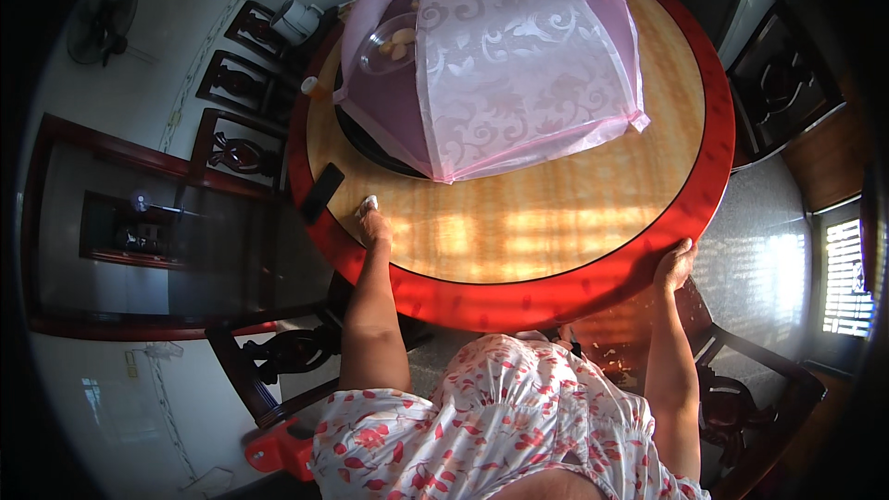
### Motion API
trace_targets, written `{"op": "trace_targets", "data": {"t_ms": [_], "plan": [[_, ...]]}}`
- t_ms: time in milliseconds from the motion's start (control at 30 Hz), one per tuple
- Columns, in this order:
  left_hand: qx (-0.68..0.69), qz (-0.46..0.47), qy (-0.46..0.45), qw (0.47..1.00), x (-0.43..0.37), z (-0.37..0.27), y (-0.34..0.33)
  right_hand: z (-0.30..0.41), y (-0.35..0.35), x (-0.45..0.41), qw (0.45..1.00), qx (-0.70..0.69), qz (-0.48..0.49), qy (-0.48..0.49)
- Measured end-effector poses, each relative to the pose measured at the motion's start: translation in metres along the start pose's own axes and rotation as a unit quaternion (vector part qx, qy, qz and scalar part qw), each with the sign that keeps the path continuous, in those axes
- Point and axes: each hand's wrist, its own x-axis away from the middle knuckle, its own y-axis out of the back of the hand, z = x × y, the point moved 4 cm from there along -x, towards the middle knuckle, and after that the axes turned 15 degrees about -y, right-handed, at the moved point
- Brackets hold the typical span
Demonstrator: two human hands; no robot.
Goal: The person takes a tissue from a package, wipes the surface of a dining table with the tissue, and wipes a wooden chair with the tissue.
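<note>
My left hand [375,225] presses a small white wad, a tissue or cloth [367,204], onto the wood-patterned top of a round table [514,229]. A black mobile phone [323,192] lies just left of that hand, across the red border. On the right, my right hand [675,265] grips the table's red rim [625,295]; its fingers are partly hidden. Farther back on the table stands a pink and white mesh food cover [517,76]. Through its mesh shows a plate [378,59] with pale pieces of food on it.
Near the left rim stands a small bottle with a white cap [310,87]. Carved dark wooden chairs [239,153] surround the table, one holding a white pail-like container [296,21]. A red plastic object [281,448] is at lower left. Sunlight stripes the tabletop.
</note>
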Motion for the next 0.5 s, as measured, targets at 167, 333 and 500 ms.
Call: {"op": "trace_targets", "data": {"t_ms": [167,333,500], "plan": [[0.183,-0.052,0.094,0.977,0.053,-0.101,-0.058,0.0,0.001,-0.002,1.0,-0.001,-0.018,0.009],[0.397,0.113,-0.424,0.806,0.173,-0.29,-0.081,-0.001,0.001,-0.001,1.0,0.004,-0.004,0.014],[0.308,0.261,-0.59,0.699,0.241,-0.328,-0.03,-0.003,0.002,-0.002,1.0,0.002,-0.019,0.024]]}}
